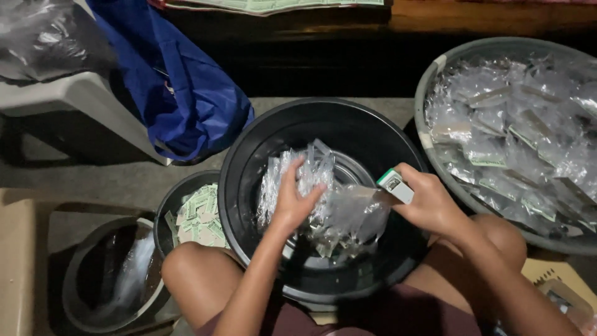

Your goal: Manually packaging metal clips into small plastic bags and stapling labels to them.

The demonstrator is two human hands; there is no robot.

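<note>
From the head camera, looking down between the person's bare knees, a large round black plastic basin (323, 124) sits on the floor and holds a loose heap of small clear plastic packets (323, 199). The left hand (292, 199) lies on top of this heap, its fingers (311, 186) spread and curled down into the packets; its grip is partly closed on them. The right hand (432, 205), at the basin's right rim, has its grip closed around a small white stapler-like tool with a green end (395, 185), whose tip touches a clear packet at the edge of the heap.

To the left, a smaller dark round tub (171, 205) holds pale green paper labels (200, 218). Further left stands a grey round bucket (74, 274). On the right, a wide grey basin (429, 87) is filled with clear packets carrying green labels (522, 137). A blue cloth bag (186, 93) hangs behind.
</note>
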